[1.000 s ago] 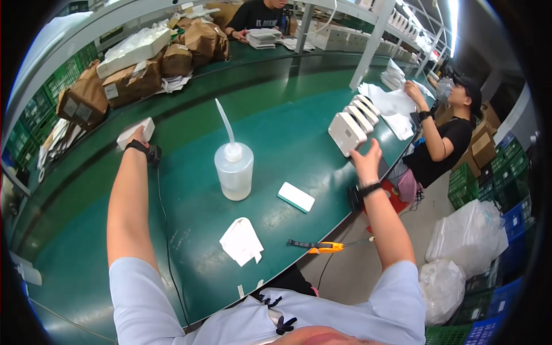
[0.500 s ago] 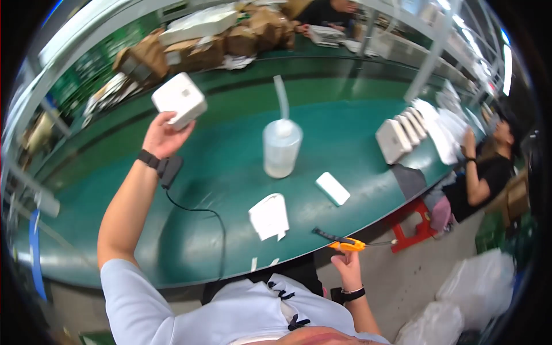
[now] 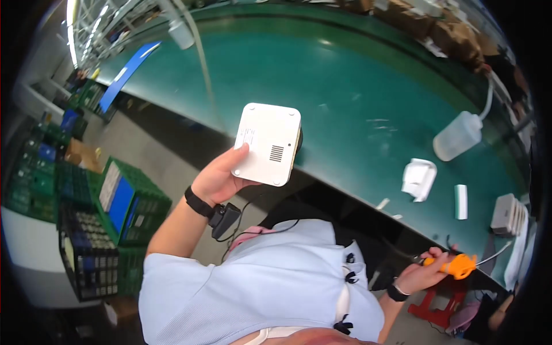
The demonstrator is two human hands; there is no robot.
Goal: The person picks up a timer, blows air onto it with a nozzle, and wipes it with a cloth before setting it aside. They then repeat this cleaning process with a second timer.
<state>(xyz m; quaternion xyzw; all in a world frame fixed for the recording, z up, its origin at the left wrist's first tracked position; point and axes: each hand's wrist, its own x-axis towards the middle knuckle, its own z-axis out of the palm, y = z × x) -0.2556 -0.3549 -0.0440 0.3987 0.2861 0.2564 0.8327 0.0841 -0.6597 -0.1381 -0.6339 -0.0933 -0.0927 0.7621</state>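
My left hand (image 3: pixel 223 175) grips a flat white square device (image 3: pixel 267 144) with rounded corners, thumb on its face and fingers behind. That face carries small round feet, a slotted vent and faint print. It is held up in front of the green bench's near edge. At the lower right my right hand (image 3: pixel 422 273) is closed round an orange-handled tool (image 3: pixel 459 267) with a thin metal shaft; its exact kind does not show. On the bench near this hand are a crumpled white cloth or paper (image 3: pixel 419 179) and a small white-and-green block (image 3: pixel 461 202).
A squeeze bottle (image 3: pixel 458 136) with a bent spout stands on the green bench (image 3: pixel 356 109). Several white devices (image 3: pixel 504 214) are stacked at the right edge. Green crates (image 3: pixel 129 198) stand on the floor to my left. A blue strip (image 3: pixel 127 76) lies along the far left bench edge.
My view has swung to the left. The white device has come down and closer, turned so its vented face shows. The orange-handled tool stays in my right hand.
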